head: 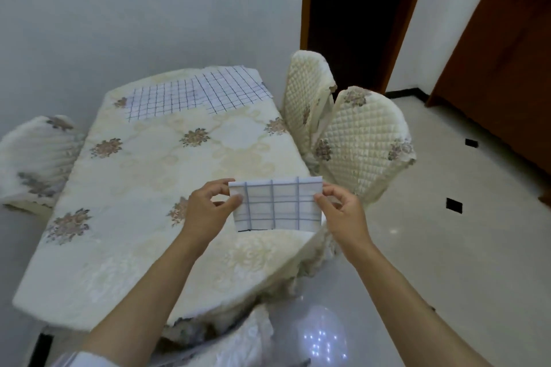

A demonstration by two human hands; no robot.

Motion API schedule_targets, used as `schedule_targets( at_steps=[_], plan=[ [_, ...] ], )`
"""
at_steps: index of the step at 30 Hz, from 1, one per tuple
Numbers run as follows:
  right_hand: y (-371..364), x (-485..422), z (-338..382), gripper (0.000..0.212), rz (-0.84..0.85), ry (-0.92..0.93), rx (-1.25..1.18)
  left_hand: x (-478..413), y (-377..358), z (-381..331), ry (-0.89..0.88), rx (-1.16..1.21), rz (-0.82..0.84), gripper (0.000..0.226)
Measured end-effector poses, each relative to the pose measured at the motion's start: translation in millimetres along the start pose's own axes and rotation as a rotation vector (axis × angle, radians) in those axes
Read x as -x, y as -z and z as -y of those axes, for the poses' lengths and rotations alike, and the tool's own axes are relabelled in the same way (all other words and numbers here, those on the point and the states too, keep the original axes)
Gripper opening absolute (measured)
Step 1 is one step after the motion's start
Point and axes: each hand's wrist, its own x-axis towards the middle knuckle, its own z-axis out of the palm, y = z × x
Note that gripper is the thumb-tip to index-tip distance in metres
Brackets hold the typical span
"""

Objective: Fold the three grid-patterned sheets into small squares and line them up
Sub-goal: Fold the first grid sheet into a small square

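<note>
Both hands hold one folded grid sheet (pixel 275 204) above the table's (pixel 143 197) near right corner. My left hand (pixel 208 208) pinches its left edge between thumb and curled fingers, and my right hand (pixel 343 211) pinches its right edge. At the far end, well apart, I see a flat sheet (pixel 162 103) overlapping a second flat sheet (pixel 235 88). Two quilted chairs (pixel 363 140) crowd the table's right side, and a third chair (pixel 32 158) stands at its left.
</note>
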Motion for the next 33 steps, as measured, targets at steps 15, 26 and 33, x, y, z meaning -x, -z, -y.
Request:
schedule_targets(
  at_steps=[15,26,33],
  plan=[
    [55,-124,-9,0.012,0.206,-0.017,0.064,-62,-91,-23,0.107,0.006,-0.149,0.011],
    [-8,-278,8,0.035,0.391,0.019,0.163,-150,-82,-2,0.198,-0.020,-0.225,0.023],
    [-93,-349,-4,0.013,0.599,0.023,0.158,-175,-61,21,0.327,-0.042,-0.442,0.025]
  ],
)
